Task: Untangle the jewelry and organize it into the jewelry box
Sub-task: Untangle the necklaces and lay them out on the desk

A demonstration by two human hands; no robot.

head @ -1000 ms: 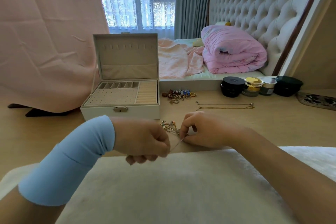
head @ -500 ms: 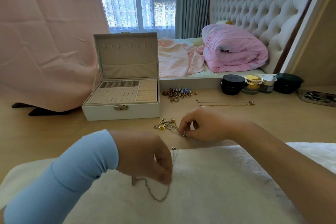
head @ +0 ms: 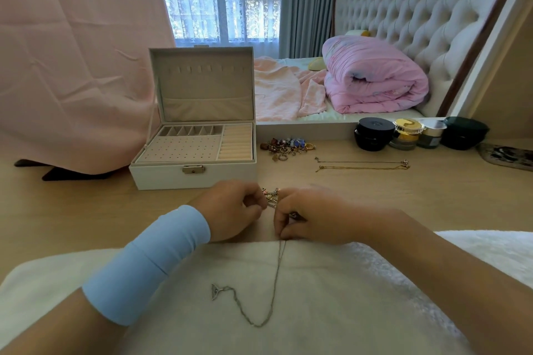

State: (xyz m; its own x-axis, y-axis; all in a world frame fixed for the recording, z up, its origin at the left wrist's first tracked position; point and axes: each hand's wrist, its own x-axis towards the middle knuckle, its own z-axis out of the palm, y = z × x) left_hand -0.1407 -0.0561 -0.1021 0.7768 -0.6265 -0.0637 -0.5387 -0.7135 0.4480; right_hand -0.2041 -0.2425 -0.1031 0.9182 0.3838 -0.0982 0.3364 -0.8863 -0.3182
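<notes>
The chain [head: 277, 277] trails from the tangle [head: 271, 194] straight toward the person, pinched just below the tangle by the right hand [head: 311, 216], while the left hand [head: 233, 210] seems to pinch the tangle itself.

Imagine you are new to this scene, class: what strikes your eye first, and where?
At the centre, the left hand pinches a small tangle of jewelry on the table, and the right hand beside it pinches a silver chain that trails across white cloth. Behind stands an open white jewelry box.
</notes>
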